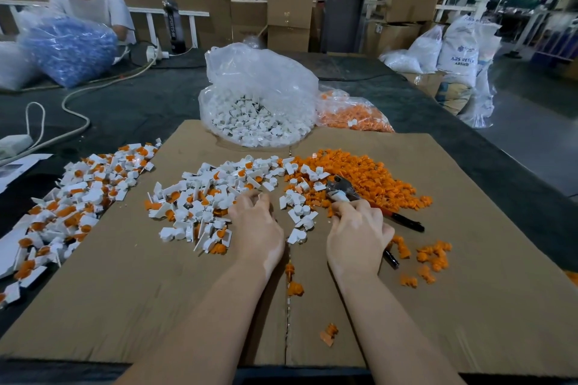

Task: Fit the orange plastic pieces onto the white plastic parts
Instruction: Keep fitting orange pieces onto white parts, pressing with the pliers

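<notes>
A heap of loose orange pieces (pixel 359 175) lies at the right of the cardboard sheet (pixel 125 306). White parts (pixel 203 197), some with orange fitted, are spread across the middle. My left hand (pixel 255 225) rests at the edge of the white pile, its fingertips curled down among the parts. My right hand (pixel 359 228) grips pliers (pixel 344 191) whose jaws hold a white part; the black handles stick out to the right. A pile of fitted white-and-orange parts (pixel 78 200) lies along the sheet's left edge.
A clear bag of white parts (pixel 259 103) and a bag of orange pieces (pixel 350 116) stand behind the sheet. Scattered orange pieces (pixel 431 259) lie at the right. A person sits far left with a blue bag (pixel 68 50). Cables (pixel 72 109) cross the dark table.
</notes>
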{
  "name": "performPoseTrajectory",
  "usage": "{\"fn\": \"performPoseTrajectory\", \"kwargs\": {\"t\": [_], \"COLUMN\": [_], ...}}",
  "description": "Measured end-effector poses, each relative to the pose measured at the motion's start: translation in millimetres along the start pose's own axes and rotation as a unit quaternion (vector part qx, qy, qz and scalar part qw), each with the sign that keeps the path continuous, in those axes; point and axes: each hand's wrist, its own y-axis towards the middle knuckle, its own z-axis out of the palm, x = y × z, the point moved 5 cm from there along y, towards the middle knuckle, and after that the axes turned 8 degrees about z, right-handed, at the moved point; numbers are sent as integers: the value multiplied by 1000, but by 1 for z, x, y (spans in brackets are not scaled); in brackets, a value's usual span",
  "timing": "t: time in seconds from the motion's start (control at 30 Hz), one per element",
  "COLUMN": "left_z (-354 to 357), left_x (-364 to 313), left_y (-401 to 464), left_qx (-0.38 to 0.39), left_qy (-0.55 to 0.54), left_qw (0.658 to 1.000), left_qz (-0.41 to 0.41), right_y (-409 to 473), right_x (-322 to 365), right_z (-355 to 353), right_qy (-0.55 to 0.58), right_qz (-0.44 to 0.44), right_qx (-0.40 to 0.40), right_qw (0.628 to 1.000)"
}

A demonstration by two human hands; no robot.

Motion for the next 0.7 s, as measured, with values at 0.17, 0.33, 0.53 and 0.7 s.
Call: {"fn": "performPoseTrajectory", "kwargs": {"t": [0.17,0.33,0.53,0.7], "left_z": [0,-5,2,4], "left_x": [-2,-5,-15,-17], "left_y": [-3,-10,-13,-12], "left_qx": [-7,-21,36,63], "left_qy": [-25,-46,67,39], "left_qw": [999,997,990,985], "left_qz": [18,65,117,154], "right_y": [0,2,2,2], "right_x": [3,4,3,4], "right_z": [1,1,1,1], "right_qy": [-28,-33,-46,-35], "right_qz": [-7,3,-3,-14], "right_qx": [-3,-6,0,-9], "right_qw": [1000,999,999,999]}}
